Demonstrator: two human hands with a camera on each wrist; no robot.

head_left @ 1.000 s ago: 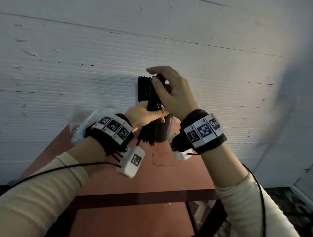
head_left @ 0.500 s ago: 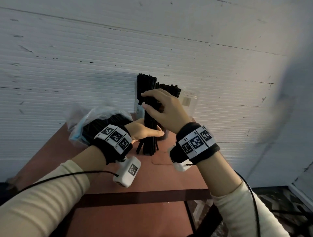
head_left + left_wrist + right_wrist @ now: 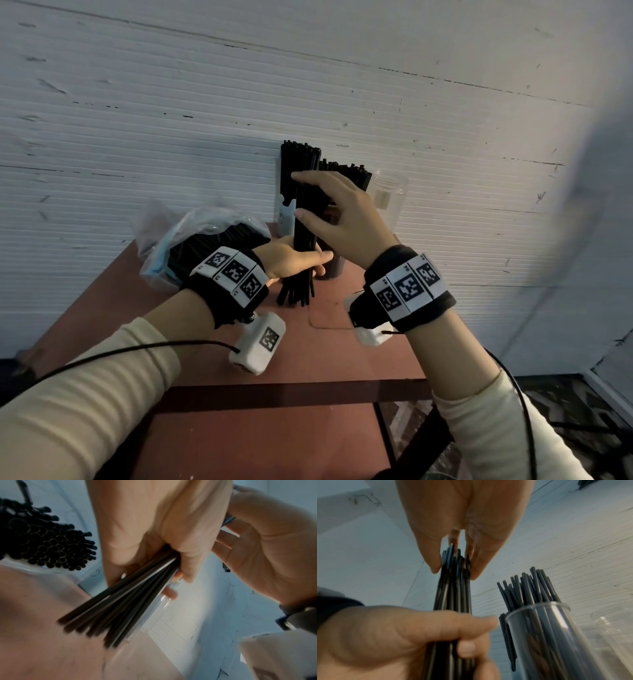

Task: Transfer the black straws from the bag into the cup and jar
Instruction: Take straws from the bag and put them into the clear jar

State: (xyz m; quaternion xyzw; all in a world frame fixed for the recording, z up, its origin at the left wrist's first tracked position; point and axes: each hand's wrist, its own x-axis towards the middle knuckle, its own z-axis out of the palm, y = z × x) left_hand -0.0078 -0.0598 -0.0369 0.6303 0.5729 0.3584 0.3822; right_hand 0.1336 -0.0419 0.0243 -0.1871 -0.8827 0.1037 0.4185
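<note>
Our left hand (image 3: 291,258) clamps the straw bundle (image 3: 301,240) upright just beside the filled cup (image 3: 547,635); our right hand (image 3: 342,219) pinches its tops. The splayed bottoms could catch the cup's rim and scatter.

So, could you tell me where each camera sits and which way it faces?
Head: looks down at the table, wall, bag; both forearms, left hand, right hand show.
Left wrist: looks along the palm at the bundle; the right hand shows too.
Right wrist: looks along the fingers on the bundle's top, cup beside; the left hand shows too.
All share the bundle.
</note>
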